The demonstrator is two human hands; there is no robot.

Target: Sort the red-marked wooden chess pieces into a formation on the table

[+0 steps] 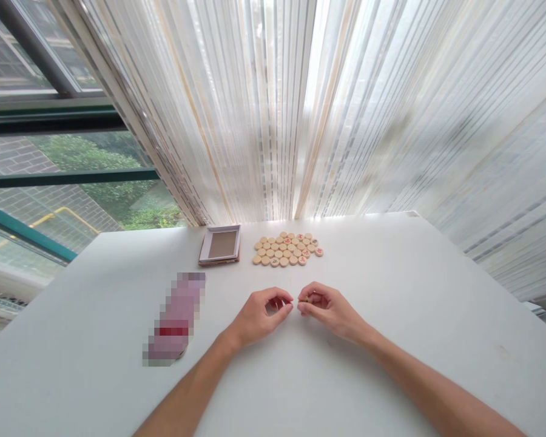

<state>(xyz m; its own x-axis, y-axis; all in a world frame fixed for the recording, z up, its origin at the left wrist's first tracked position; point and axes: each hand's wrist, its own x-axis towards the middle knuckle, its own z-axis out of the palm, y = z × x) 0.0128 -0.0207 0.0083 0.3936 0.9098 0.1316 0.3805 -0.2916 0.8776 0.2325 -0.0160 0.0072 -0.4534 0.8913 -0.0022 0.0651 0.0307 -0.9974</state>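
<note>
My left hand (262,315) rests low over the white table (273,388), its fingers curved. A small gap shows between its thumb and index fingertips, and I see nothing in it. Facing it, close but apart, my right hand (327,309) pinches a small dark greenish-brown object (304,299) between thumb and fingers. The object is mostly covered, so its kind cannot be made out. Beyond both hands lies a flat cluster of round wooden Chinese chess pieces (283,247). Several show red or dark characters; most show plain faces.
A shallow open box (219,229) sits left of the pieces. Nearer on the left lies a long pinkish item (177,315), blurred by pixelation. Striped sheer curtains (264,121) hang along the table's far edge. A window (73,170) is at the left.
</note>
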